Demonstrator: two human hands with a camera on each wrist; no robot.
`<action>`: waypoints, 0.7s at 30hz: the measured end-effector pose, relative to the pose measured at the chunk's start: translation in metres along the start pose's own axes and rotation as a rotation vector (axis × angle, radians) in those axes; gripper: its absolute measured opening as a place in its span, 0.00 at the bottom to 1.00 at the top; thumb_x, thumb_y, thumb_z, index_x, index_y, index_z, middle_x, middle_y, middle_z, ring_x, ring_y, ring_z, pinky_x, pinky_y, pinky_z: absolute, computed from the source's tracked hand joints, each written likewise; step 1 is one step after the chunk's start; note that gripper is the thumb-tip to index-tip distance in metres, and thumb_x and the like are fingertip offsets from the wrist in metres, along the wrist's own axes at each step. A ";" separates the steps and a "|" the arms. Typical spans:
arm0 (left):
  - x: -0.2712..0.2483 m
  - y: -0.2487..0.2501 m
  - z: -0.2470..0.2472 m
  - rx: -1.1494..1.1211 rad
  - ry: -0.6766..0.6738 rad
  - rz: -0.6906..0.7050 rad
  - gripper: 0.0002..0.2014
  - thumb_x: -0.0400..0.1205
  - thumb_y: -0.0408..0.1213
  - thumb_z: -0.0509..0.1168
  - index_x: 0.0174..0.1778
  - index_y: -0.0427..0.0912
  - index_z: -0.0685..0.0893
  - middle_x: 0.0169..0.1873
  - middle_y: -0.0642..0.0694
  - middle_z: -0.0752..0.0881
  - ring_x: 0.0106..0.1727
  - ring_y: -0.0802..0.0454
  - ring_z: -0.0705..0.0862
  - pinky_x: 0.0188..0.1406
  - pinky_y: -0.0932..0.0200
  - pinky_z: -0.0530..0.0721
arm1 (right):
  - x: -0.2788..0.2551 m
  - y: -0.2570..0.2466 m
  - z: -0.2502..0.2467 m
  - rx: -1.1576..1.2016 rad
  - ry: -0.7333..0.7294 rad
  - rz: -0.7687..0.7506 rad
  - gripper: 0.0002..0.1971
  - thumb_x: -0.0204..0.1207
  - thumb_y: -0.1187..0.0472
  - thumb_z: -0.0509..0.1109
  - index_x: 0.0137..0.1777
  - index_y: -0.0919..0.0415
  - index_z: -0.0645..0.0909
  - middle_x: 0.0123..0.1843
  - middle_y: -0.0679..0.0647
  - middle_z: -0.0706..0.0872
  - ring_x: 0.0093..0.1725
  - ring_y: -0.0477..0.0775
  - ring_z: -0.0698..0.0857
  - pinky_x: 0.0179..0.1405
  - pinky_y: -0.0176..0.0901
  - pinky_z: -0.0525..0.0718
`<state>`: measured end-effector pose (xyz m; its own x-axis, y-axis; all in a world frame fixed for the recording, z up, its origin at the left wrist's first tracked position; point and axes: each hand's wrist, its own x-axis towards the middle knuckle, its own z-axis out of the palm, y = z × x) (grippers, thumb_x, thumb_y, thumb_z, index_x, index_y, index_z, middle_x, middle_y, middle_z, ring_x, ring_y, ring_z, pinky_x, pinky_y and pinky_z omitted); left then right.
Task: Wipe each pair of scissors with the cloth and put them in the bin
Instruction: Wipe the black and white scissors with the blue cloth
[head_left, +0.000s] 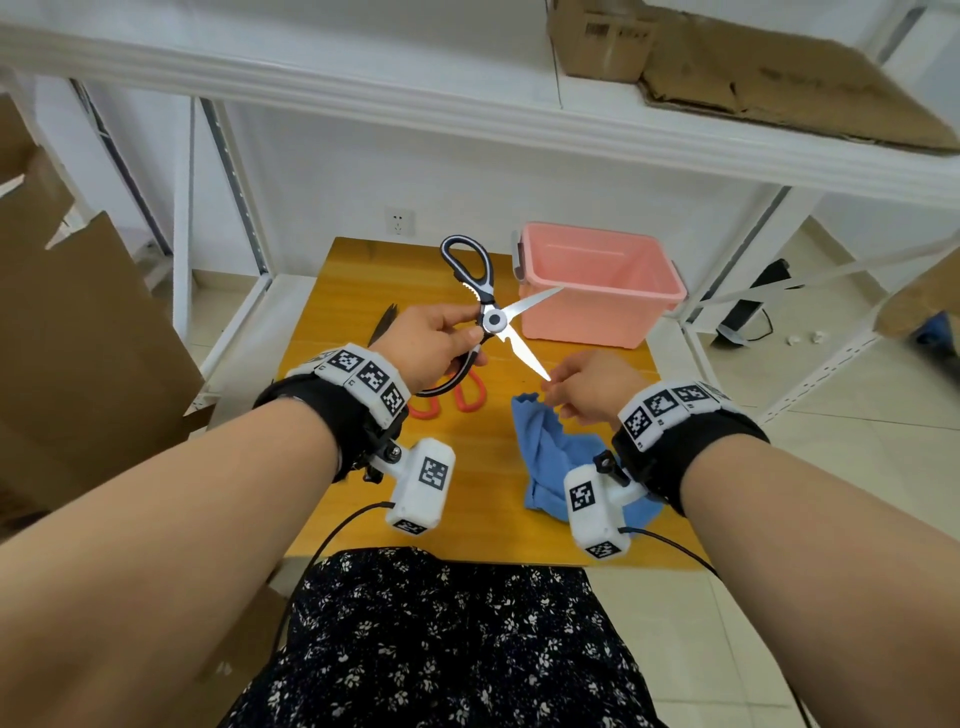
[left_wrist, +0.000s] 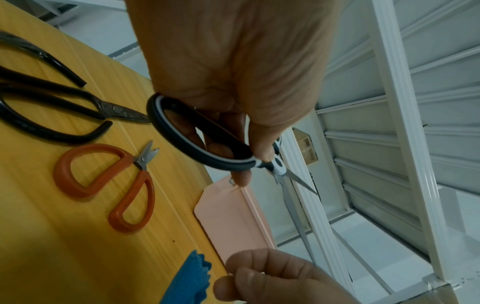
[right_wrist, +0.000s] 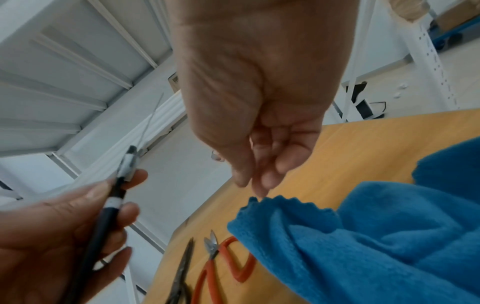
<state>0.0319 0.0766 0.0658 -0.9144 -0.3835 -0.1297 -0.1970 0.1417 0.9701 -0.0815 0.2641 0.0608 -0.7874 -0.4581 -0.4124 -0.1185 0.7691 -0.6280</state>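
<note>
My left hand (head_left: 441, 338) grips the lower handle of black-and-white kitchen scissors (head_left: 493, 320), held in the air above the table with the blades spread wide. In the left wrist view my fingers pass through the handle ring (left_wrist: 223, 164). One blade tip reaches the fingertips of my right hand (head_left: 563, 387), which hang loosely and hold nothing (right_wrist: 259, 181). Just below that hand a crumpled blue cloth (head_left: 550, 452) lies on the table. The pink bin (head_left: 582, 317) stands at the far right of the table and looks empty.
Orange-handled scissors (head_left: 467, 397) and black scissors (left_wrist: 116, 110) lie on the wooden table (head_left: 467, 509) under my left hand. White shelf uprights flank the table, and a shelf beam (head_left: 467, 109) runs overhead. Cardboard (head_left: 78, 338) leans at the left.
</note>
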 end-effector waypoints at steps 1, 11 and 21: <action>0.001 0.002 0.001 -0.024 0.006 -0.006 0.17 0.86 0.34 0.64 0.72 0.50 0.81 0.42 0.43 0.92 0.36 0.50 0.79 0.34 0.62 0.78 | -0.002 -0.004 0.001 0.086 -0.052 -0.015 0.05 0.77 0.68 0.71 0.45 0.58 0.84 0.49 0.63 0.92 0.38 0.55 0.84 0.36 0.45 0.83; 0.007 0.011 0.012 -0.249 0.040 -0.055 0.10 0.85 0.25 0.60 0.55 0.42 0.82 0.48 0.40 0.91 0.46 0.45 0.87 0.51 0.46 0.82 | -0.013 -0.042 0.011 0.430 -0.238 -0.128 0.12 0.80 0.49 0.73 0.54 0.57 0.86 0.44 0.52 0.91 0.42 0.51 0.88 0.42 0.42 0.83; 0.001 0.020 0.017 -0.002 0.004 -0.150 0.06 0.84 0.35 0.67 0.53 0.36 0.84 0.48 0.39 0.90 0.51 0.44 0.89 0.49 0.50 0.89 | -0.005 -0.039 0.007 0.169 0.023 -0.109 0.10 0.80 0.60 0.73 0.45 0.69 0.88 0.36 0.58 0.90 0.32 0.50 0.86 0.32 0.39 0.85</action>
<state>0.0209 0.0946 0.0815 -0.8736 -0.4034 -0.2723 -0.3305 0.0808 0.9404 -0.0688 0.2334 0.0829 -0.7891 -0.5229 -0.3224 -0.1020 0.6290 -0.7707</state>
